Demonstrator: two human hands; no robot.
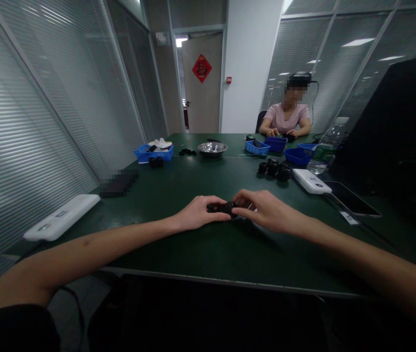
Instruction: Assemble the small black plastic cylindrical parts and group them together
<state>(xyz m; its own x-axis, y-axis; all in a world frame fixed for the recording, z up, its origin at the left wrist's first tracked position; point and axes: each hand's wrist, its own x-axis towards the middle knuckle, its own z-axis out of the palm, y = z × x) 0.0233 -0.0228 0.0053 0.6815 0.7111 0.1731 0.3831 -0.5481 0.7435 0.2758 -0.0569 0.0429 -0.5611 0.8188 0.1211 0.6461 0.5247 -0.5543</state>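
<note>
Dark sleeve and bare left forearm nearest of everything, behind and to the left of the left fingers. Between left hand and right hand, over or on the green bench: one small black part. Gripped at its left side between left thumb and forefinger; pinched at its right side by the tips of the right fingers. Too dark and small to tell whether made of one piece or two, or whether touching the bench.

Judging by this grip, probably at a step of fine handling: steadying with the left, adjusting with the right. Called for in the next move, it would seem: firm left fingers, light right fingertips, and care against slipping. Impossible to tell which way to turn or press, if at all.

Beyond the fingers to the right, well apart, a group of black parts of similar look; just beside these, a white power bank, then a phone. Straight beyond the fingers, a metal bowl; beyond to the left, a blue tray. Farther than all these, at the right, a seated person.
</note>
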